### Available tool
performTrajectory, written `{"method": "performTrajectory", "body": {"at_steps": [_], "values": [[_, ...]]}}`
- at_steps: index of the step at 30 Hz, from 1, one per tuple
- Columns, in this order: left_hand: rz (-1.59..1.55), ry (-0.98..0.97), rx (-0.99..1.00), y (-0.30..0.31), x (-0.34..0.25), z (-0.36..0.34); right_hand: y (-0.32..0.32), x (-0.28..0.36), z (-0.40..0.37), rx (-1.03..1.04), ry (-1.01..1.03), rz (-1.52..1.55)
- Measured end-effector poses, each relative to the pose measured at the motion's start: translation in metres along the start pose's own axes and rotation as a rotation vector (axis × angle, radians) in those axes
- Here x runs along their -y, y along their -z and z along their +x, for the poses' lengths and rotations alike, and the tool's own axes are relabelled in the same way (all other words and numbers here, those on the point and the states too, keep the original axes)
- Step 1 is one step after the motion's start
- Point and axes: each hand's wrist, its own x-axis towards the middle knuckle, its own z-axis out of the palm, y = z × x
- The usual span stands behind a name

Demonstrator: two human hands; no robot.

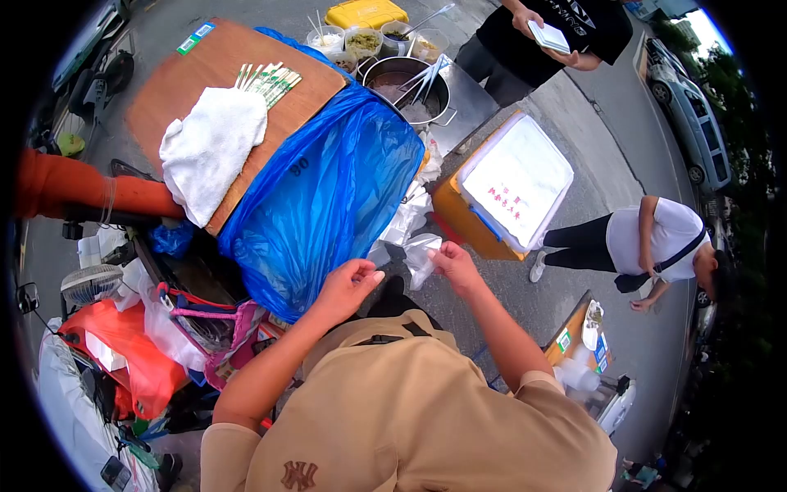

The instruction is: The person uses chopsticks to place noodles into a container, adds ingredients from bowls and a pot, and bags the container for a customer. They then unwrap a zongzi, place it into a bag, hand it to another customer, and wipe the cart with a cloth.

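The brown desk stood outdoors on grey paving, its flat, wood-like top just beyond the large blue bag, whose glossy, creased plastic spread in loose folds. Above the blue bag, a rumpled white cloth with a soft, towel-like nap lay on the desk, near a fan of slim paper-wrapped chopsticks printed in green. Past the upper right edge of the blue bag stood a round metal pot with utensils leaning in it, and small clear tubs of food behind. Right of the blue bag was an orange box with a pale, smooth, square-cornered lid marked in red characters. A person in a dark shirt was beyond the pot, and a person in a white shirt was farther right. Just off the lower right side of the blue bag, the right hand pinched a thin, whitish, crumpled plastic bag, its fingers closed on the edge. The left hand hovered by the blue bag's lower edge, fingers loosely curled towards the thumb; whether they held anything thin could not be told.
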Motion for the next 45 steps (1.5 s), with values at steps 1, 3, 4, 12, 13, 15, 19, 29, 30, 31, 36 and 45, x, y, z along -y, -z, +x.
{"method": "performTrajectory", "body": {"at_steps": [1, 3, 4, 12, 13, 15, 19, 29, 30, 31, 36, 45], "values": [[-0.001, 0.062, -0.015, -0.015, 0.006, 0.017, -0.003, 0.010, -0.007, 0.033, 0.101, -0.010], [0.005, 0.120, -0.041, -0.038, 0.002, 0.041, -0.002, 0.018, -0.009, 0.076, 0.210, -0.014], [-0.204, 0.274, 0.033, -0.050, -0.003, 0.050, 0.001, 0.020, -0.010, 0.053, 0.280, -0.091], [-0.434, 0.257, -0.056, -0.105, -0.022, 0.085, 0.035, 0.061, -0.025, -0.058, 0.477, -0.393], [-0.460, 0.224, -0.069, -0.108, -0.028, 0.084, 0.037, 0.072, -0.030, -0.069, 0.492, -0.457], [-0.493, 0.197, -0.081, -0.118, -0.038, 0.087, 0.037, 0.083, -0.030, -0.019, 0.530, -0.484], [-0.837, 0.288, -0.090, -0.123, -0.046, 0.088, 0.019, 0.099, -0.026, 0.231, 0.487, -0.419], [-1.157, 0.088, -0.284, -0.022, -0.057, 0.059, -0.030, 0.101, 0.040, 0.194, 0.186, 0.006], [-1.317, -0.060, -0.209, 0.000, -0.057, 0.053, -0.030, 0.095, 0.054, 0.135, 0.183, -0.039], [-1.472, -0.227, -0.127, 0.023, -0.058, 0.050, -0.028, 0.096, 0.068, 0.078, 0.190, -0.092], [-1.183, -0.042, -0.447, 0.137, -0.049, 0.027, -0.101, 0.172, 0.058, 0.415, 0.213, -0.336], [-0.870, 0.069, -0.728, 0.275, 0.021, -0.002, -0.408, 0.258, 0.197, 0.490, 0.702, -0.637]]}}
